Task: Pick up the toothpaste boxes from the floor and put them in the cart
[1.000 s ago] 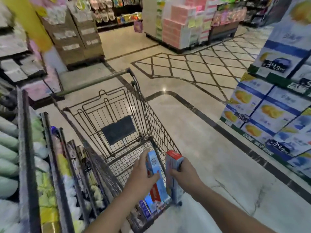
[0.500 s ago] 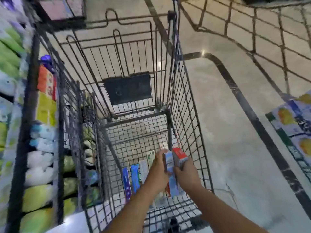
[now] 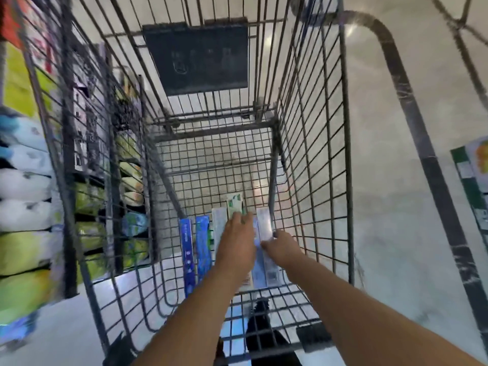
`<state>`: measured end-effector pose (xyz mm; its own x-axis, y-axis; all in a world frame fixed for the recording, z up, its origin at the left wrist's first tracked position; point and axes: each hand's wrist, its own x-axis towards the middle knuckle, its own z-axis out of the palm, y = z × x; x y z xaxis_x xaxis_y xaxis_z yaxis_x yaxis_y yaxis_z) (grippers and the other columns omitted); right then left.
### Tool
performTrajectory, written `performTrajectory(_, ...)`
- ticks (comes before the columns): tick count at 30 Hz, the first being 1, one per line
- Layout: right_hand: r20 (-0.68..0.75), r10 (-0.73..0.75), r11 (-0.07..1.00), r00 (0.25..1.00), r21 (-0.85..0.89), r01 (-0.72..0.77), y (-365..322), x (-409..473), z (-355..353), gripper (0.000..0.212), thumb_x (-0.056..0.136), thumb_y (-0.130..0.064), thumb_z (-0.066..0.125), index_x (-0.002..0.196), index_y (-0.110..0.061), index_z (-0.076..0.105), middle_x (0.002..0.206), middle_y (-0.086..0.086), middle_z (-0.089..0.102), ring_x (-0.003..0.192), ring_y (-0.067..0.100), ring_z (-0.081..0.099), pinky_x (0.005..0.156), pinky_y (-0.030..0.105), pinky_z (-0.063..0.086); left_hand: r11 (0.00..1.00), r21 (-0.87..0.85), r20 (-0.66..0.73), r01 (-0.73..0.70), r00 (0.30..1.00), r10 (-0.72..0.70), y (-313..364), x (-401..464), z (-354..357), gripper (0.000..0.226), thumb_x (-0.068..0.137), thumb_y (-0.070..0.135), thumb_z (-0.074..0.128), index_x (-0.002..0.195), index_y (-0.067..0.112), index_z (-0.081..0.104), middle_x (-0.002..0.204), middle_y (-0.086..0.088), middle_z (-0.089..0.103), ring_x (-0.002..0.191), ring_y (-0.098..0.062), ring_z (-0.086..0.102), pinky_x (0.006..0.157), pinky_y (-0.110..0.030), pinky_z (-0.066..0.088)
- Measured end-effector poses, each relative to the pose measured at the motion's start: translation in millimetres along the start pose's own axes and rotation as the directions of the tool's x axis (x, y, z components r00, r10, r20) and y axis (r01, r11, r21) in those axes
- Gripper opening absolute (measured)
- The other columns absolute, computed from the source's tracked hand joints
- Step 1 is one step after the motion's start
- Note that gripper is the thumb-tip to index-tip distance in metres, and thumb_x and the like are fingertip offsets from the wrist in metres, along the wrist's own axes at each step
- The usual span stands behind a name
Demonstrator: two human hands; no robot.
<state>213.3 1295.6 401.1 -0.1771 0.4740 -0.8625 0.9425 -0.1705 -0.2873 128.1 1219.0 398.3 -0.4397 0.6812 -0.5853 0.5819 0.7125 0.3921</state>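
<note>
I look straight down into a wire shopping cart. Several toothpaste boxes lie side by side on its mesh bottom: two dark blue ones, a white one and a green-and-white one. Both my hands reach down to the bottom at the right side. My left hand is palm down and holds a light blue box on its thumb side. My right hand pinches a pale box that lies flat against the cart's right wall. The fingertips are partly hidden.
Shelves of green, white and blue packaged goods stand close along the cart's left side. A dark placard hangs on the cart's far wall. Polished stone floor with a dark inlay stripe lies to the right, and a product display at the far right edge.
My head has tilted down over the cart. Both hands have gone from holding the two boxes upright above the rim down to the cart bottom, where the boxes now lie flat.
</note>
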Motion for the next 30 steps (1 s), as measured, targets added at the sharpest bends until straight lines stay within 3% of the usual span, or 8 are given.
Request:
performTrajectory(4, 0.036, -0.012, 0.993, 0.999, -0.12, 0.017, -1, -36, -11, 0.034, 0.094, -0.022, 0.056, 0.121, 0.0, 0.058, 0.109, 0.014, 0.063, 0.087, 0.022, 0.055, 0.057, 0.022, 0.037, 0.994, -0.081, 0.115, 0.079, 0.991, -0.07, -11, -34, -35, 0.054, 0.094, 0.017, 0.053, 0.146, 0.016, 0.036, 0.141, -0.007, 0.04, 0.131, -0.026, 0.041, 0.104, -0.039, 0.041)
performTrajectory(8, 0.077, -0.16, 0.939, 0.984, -0.296, 0.176, -27, -102, -36, 0.048, 0.097, -0.031, 0.053, 0.138, -0.005, 0.046, 0.13, 0.014, 0.058, 0.103, 0.025, 0.06, 0.073, 0.024, 0.041, 0.985, -0.108, 0.136, 0.133, 0.984, -0.118, -27, -105, -99, 0.058, 0.098, 0.038, 0.053, 0.148, 0.018, 0.034, 0.149, -0.008, 0.037, 0.136, -0.026, 0.038, 0.108, -0.035, 0.035)
performTrajectory(12, 0.186, -0.372, 0.739, 0.909, -0.534, 0.412, -86, -183, -55, 0.042, 0.097, -0.032, 0.05, 0.129, -0.005, 0.055, 0.109, 0.012, 0.064, 0.095, 0.028, 0.062, 0.062, 0.026, 0.038, 0.97, -0.179, 0.036, 0.164, 0.986, -0.16, -40, -185, -171, 0.06, 0.094, 0.049, 0.055, 0.145, 0.02, 0.04, 0.147, -0.006, 0.04, 0.132, -0.025, 0.042, 0.106, -0.033, 0.038)
performTrajectory(16, 0.263, -0.616, 0.485, 0.743, -0.616, 0.62, -143, -267, -53, 0.032, 0.096, -0.034, 0.053, 0.116, -0.01, 0.061, 0.105, 0.011, 0.064, 0.108, 0.028, 0.061, 0.071, 0.027, 0.037, 0.957, -0.242, -0.056, 0.16, 0.982, -0.179, -57, -262, -232, 0.063, 0.092, 0.053, 0.057, 0.143, 0.018, 0.043, 0.144, -0.003, 0.04, 0.13, -0.026, 0.045, 0.107, -0.036, 0.039)
performTrajectory(20, 0.33, -0.78, 0.266, 0.532, -0.594, 0.759, -185, -348, -17, 0.037, 0.094, -0.047, 0.054, 0.119, -0.02, 0.06, 0.114, 0.004, 0.066, 0.106, 0.023, 0.062, 0.087, 0.031, 0.048, 0.964, -0.242, -0.271, 0.113, 0.946, -0.179, -93, -349, -277, 0.044, 0.092, 0.052, 0.056, 0.119, 0.017, 0.056, 0.12, -0.008, 0.053, 0.114, -0.021, 0.051, 0.101, -0.038, 0.044)
performTrajectory(23, 0.456, -0.799, 0.061, 0.392, -0.588, 0.807, -198, -414, 38, 0.045, 0.093, -0.055, 0.049, 0.122, -0.021, 0.056, 0.12, 0.005, 0.061, 0.109, 0.023, 0.059, 0.091, 0.036, 0.047, 0.942, -0.31, -0.365, 0.125, 0.9, -0.24, -138, -432, -280, 0.062, 0.086, 0.063, 0.053, 0.126, 0.015, 0.057, 0.114, -0.007, 0.058, 0.106, -0.024, 0.058, 0.091, -0.038, 0.048)
performTrajectory(27, 0.603, -0.76, -0.202, 0.242, -0.573, 0.794, -193, -488, 137, 0.053, 0.094, -0.057, 0.046, 0.137, -0.025, 0.048, 0.137, 0.0, 0.051, 0.127, 0.023, 0.049, 0.103, 0.035, 0.041, 0.907, -0.388, -0.47, 0.161, 0.813, -0.345, -204, -547, -259, 0.044, 0.089, 0.052, 0.061, 0.116, 0.017, 0.062, 0.11, 0.0, 0.063, 0.102, -0.017, 0.061, 0.085, -0.029, 0.047)
performTrajectory(30, 0.69, -0.7, -0.223, 0.187, -0.459, 0.86, -181, -539, 223, 0.045, 0.096, -0.039, 0.053, 0.138, -0.021, 0.049, 0.14, 0.005, 0.051, 0.126, 0.025, 0.049, 0.103, 0.033, 0.041, 0.855, -0.431, -0.461, 0.289, 0.744, -0.484, -255, -638, -229, 0.067, 0.085, 0.068, 0.052, 0.134, 0.023, 0.053, 0.129, -0.001, 0.056, 0.117, -0.016, 0.053, 0.098, -0.025, 0.041)
